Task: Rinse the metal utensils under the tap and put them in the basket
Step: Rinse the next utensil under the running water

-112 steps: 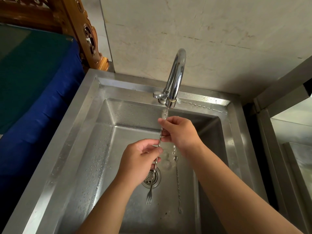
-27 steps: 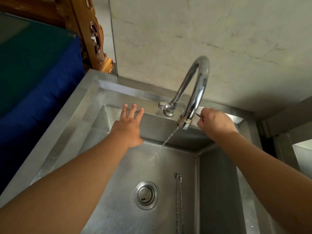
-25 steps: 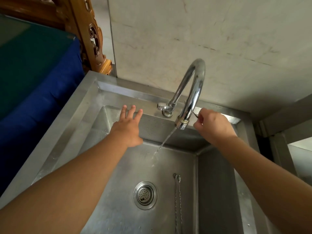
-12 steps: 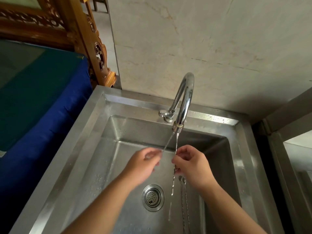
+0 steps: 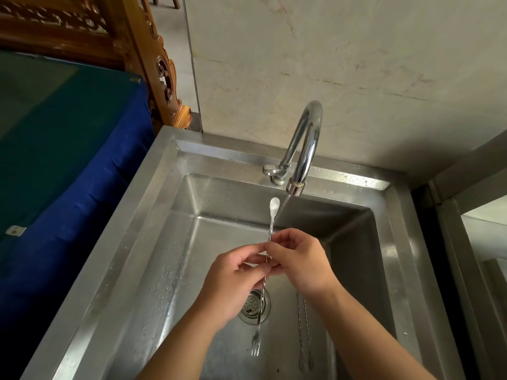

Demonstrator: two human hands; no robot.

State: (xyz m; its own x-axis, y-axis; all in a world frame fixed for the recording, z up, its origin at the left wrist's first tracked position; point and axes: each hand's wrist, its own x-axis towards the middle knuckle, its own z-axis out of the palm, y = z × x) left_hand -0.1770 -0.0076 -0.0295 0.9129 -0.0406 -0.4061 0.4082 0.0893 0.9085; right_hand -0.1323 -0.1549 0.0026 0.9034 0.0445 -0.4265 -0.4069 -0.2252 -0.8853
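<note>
Both hands are working over the sink (image 5: 142, 242) now, and the long twisted utensil (image 5: 270, 229) is standing nearly upright between them, spoon end up beside the stream, fork end hanging down over the drain (image 5: 253, 305). The left hand (image 5: 233, 281) is pinching the stem from the left, and the right hand (image 5: 301, 263) is pinching it from the right, fingertips of the two almost touching. Water is running at a slant from the tap (image 5: 303, 149) and seems to be passing just beside the spoon bowl, landing near the fingers (so the bowl itself may be getting little of it). My call: tilting the top into the stream and rolling the stem between the fingertips would serve this rinse best, with a firm pinch, since a wet twisted stem is likely slippery. Two more utensils (image 5: 304, 330) are lying side by side on the sink floor, right of the drain. No basket is showing in this view.
</note>
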